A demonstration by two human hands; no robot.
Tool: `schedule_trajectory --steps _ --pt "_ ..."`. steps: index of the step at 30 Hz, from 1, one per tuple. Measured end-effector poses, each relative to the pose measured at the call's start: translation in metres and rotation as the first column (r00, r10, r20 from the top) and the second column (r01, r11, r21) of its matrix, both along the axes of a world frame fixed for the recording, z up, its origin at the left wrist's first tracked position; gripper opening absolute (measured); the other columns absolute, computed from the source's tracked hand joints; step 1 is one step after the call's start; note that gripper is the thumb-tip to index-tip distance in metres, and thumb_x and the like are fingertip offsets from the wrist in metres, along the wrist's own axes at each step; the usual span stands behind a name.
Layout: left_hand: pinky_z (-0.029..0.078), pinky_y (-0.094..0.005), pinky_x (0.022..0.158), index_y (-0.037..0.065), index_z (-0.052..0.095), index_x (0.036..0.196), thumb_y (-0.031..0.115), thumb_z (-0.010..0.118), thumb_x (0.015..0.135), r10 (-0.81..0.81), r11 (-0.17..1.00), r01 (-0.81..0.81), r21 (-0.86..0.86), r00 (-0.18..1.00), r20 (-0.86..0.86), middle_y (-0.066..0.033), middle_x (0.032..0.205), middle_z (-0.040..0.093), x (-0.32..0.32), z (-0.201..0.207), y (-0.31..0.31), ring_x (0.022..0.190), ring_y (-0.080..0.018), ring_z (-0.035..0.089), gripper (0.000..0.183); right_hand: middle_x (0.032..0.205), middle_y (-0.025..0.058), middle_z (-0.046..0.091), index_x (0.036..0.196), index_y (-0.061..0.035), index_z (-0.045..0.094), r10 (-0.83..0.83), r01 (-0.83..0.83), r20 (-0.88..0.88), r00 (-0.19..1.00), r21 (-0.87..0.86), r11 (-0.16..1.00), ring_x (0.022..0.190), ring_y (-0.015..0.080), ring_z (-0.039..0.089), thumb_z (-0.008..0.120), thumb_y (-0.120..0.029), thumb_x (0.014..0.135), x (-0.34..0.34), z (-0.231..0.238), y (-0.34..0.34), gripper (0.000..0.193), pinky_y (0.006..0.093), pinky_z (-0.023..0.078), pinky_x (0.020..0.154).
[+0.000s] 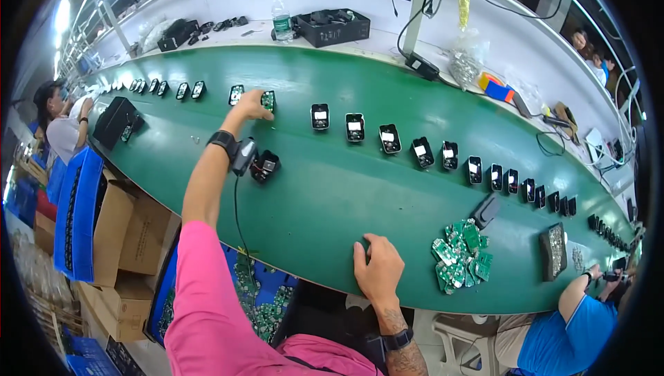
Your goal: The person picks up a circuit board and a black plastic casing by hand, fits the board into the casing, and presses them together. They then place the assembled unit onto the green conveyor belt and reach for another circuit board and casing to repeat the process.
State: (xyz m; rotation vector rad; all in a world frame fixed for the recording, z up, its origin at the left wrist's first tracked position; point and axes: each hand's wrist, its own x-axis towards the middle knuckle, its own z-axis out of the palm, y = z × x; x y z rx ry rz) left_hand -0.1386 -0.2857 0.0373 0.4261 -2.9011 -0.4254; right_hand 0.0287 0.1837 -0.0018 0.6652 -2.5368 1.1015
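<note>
My left hand [252, 106] reaches to the far side of the green table, its fingers closed on a small black case [268, 102] with a green circuit board showing inside. Just left of it stands a similar case [236, 94]. Nearer me lies another black housing [265, 166] with parts exposed, close below my left wrist. My right hand [380, 269] rests near the table's front edge, fingers loosely bent, thumb apart, nothing visible in it. To its right lies a heap of green circuit boards [462, 258].
A row of black cases [389, 139] curves along the table [332, 203]. A dark block [486, 210] touches the board heap. Black bins [334, 28] and a bottle [281, 17] stand on the back ledge. Co-workers sit at both ends; a blue-sleeved one [570, 331] is at right.
</note>
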Motion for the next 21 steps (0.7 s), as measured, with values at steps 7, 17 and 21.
schedule_trajectory --steps 7,17,21 --pt "0.052 -0.0435 0.09 0.001 0.058 0.121 0.025 0.094 0.059 0.151 0.987 -0.155 -0.048 0.986 -0.075 -0.0238 0.109 0.069 0.019 -0.004 -0.017 0.105 -0.0399 0.066 0.076 0.075 0.0072 0.06 0.097 -0.0039 0.067 0.046 -0.046 -0.018 0.999 -0.021 0.999 0.068 0.0269 0.061 0.071 -0.017 0.086 0.004 -0.001 -0.013 0.018 0.0394 0.048 0.062" --pt "0.04 -0.0414 0.111 -0.002 0.046 0.143 0.036 0.094 0.054 -0.375 0.927 0.374 0.027 0.926 0.044 -0.0242 0.143 0.052 -0.013 0.014 0.083 0.129 -0.0403 0.052 0.107 0.084 0.0116 0.066 0.098 -0.0036 0.066 0.009 -0.011 -0.026 1.0 -0.068 0.998 0.077 0.0311 0.066 0.069 -0.017 0.087 -0.004 -0.002 -0.005 0.017 0.041 0.053 0.069" --pt "0.051 -0.0414 0.091 -0.005 0.064 0.116 0.031 0.086 0.06 -0.324 0.946 0.325 0.001 0.944 0.063 -0.023 0.107 0.07 -0.016 0.024 0.101 0.101 -0.0357 0.066 0.07 0.089 0.0147 0.068 0.099 -0.0022 0.067 0.079 -0.072 0.027 0.996 -0.199 0.977 0.078 0.0338 0.067 0.068 -0.016 0.088 0.01 0.01 0.028 0.018 0.0414 0.054 0.07"
